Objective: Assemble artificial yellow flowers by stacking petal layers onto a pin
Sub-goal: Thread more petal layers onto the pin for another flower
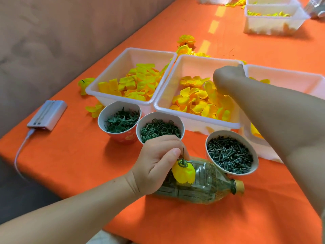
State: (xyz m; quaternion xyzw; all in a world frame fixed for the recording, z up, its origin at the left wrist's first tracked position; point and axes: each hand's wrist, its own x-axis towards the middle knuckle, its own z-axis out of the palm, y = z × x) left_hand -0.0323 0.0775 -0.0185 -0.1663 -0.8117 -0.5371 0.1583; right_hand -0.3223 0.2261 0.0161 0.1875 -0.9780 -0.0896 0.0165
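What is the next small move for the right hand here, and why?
Probably pinch one layer from the petals in the middle tray and carry it to the pin. The right hand is down among them, while the left hand holds the pin, its tip bare above one yellow layer.

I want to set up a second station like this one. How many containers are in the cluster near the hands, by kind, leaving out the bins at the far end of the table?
White plastic bins: 3
Paper cups: 3
Plastic bottle: 1
Total: 7
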